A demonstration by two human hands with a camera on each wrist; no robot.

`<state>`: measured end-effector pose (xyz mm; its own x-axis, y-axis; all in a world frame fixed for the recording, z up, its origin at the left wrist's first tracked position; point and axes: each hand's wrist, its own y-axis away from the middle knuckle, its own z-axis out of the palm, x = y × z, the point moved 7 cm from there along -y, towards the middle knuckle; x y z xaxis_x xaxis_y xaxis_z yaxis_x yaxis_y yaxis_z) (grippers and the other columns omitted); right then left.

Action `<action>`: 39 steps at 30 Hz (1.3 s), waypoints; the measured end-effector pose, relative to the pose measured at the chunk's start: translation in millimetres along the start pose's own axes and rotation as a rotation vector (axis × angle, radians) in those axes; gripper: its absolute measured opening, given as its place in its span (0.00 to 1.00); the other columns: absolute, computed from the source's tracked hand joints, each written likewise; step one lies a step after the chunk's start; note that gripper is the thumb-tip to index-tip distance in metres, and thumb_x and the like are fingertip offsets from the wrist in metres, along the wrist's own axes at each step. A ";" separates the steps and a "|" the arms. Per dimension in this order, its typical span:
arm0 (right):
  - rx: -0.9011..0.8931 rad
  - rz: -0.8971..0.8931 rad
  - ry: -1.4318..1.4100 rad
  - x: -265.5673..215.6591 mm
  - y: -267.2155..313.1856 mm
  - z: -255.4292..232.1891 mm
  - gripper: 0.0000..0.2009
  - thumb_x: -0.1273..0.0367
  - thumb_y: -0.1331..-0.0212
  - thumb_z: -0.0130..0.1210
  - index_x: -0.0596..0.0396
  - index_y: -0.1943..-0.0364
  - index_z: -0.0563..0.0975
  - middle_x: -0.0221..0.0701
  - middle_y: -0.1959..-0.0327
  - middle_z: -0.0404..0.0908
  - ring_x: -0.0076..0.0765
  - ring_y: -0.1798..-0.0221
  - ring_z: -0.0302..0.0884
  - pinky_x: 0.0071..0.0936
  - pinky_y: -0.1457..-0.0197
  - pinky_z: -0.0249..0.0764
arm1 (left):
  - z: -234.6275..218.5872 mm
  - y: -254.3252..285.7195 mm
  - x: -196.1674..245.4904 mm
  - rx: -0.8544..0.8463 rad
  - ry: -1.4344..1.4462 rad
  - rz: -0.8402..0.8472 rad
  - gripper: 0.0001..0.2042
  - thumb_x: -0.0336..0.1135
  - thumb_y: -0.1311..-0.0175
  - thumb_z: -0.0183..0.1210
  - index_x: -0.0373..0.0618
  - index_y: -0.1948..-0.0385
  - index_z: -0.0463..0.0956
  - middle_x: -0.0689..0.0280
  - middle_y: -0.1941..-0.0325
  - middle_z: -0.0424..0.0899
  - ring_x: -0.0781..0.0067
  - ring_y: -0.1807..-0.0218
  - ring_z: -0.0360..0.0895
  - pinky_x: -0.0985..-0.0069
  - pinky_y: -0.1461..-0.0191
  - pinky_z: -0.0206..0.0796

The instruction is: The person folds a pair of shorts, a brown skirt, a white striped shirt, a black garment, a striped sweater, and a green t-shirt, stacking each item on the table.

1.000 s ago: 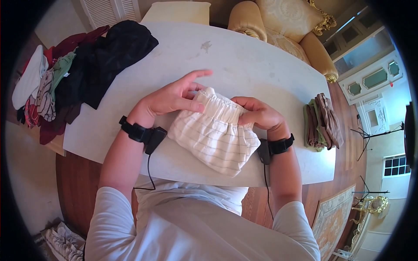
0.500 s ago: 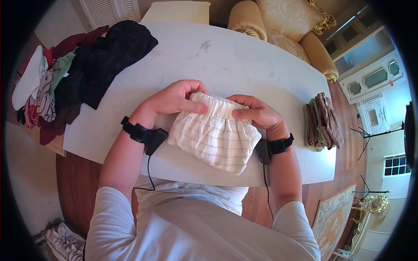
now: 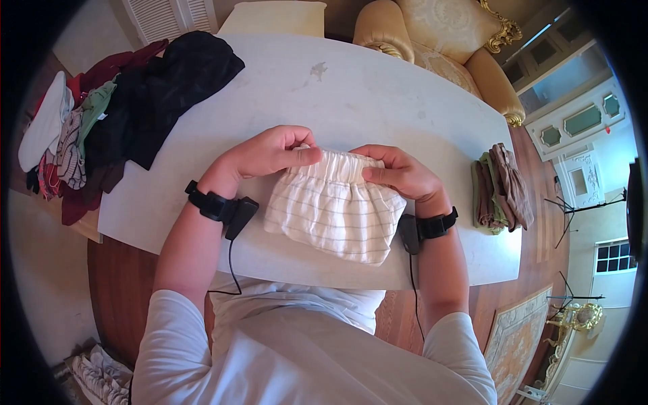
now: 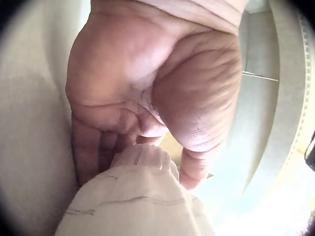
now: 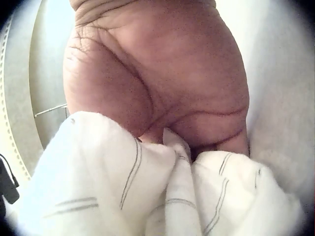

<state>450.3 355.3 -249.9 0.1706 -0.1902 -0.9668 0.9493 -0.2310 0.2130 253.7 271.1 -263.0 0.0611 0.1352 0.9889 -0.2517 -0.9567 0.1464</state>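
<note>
A cream garment with thin grey stripes and a gathered elastic waistband (image 3: 337,209) hangs near the front of the table, waistband toward the far side. The left hand (image 3: 273,152) pinches the left end of the waistband, thumb on top. At the other end the right hand (image 3: 403,174) grips it between thumb and fingers. In the left wrist view the striped cloth (image 4: 133,206) runs up between the left hand's (image 4: 152,88) thumb and curled fingers. Folds of the cloth (image 5: 108,177) hide the right hand's (image 5: 157,73) fingertips in the right wrist view.
Loose clothes, among them a large black piece (image 3: 162,94), lie heaped at the table's left. A folded stack of brown and green clothes (image 3: 499,189) sits at the right edge. Beyond the white table (image 3: 378,88) stands a gold armchair (image 3: 439,47).
The left hand has lowered from a raised, spread pose and now grips the waistband. Both hands have straightened the waistband, and the garment's lower edge has swung slightly right and up.
</note>
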 end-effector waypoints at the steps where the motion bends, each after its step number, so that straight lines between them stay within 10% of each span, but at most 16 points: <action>1: 0.001 -0.005 0.005 -0.4 0.1 -0.3 0.19 0.71 0.26 0.58 0.64 0.34 0.75 0.31 0.43 0.85 0.24 0.42 0.80 0.24 0.35 0.75 | -0.7 -0.1 -0.6 0.004 -0.003 0.003 0.12 0.40 0.29 0.69 0.43 0.59 0.78 0.75 0.61 0.82 0.88 0.58 0.75 0.84 0.52 0.69; 18: 0.031 -0.059 -0.046 -3.5 -1.1 -2.2 0.20 0.75 0.28 0.56 0.66 0.34 0.73 0.34 0.43 0.85 0.27 0.41 0.82 0.27 0.33 0.76 | -5.3 1.0 0.5 0.136 0.193 0.046 0.30 0.41 0.35 0.74 0.41 0.35 0.72 0.63 0.49 0.83 0.76 0.49 0.80 0.78 0.42 0.72; 36: -0.127 0.092 0.198 -2.2 2.8 14.2 0.24 0.64 0.32 0.67 0.64 0.37 0.78 0.29 0.47 0.85 0.22 0.45 0.79 0.26 0.39 0.74 | 30.7 -3.4 11.5 0.002 -0.007 -0.004 0.32 0.38 0.35 0.73 0.38 0.33 0.69 0.61 0.49 0.85 0.74 0.48 0.83 0.76 0.44 0.75; 39: 0.008 -0.011 0.043 -9.7 5.4 3.4 0.22 0.67 0.31 0.64 0.64 0.37 0.77 0.29 0.46 0.85 0.22 0.44 0.79 0.25 0.38 0.75 | 20.9 -0.9 13.5 -0.002 0.456 0.054 0.33 0.46 0.32 0.72 0.38 0.32 0.69 0.57 0.42 0.83 0.71 0.41 0.82 0.76 0.40 0.75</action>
<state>452.9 352.7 -238.8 0.1715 -0.1470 -0.9742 0.9490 -0.2410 0.2035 274.9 268.4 -250.3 -0.3833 0.1853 0.9049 -0.2446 -0.9651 0.0940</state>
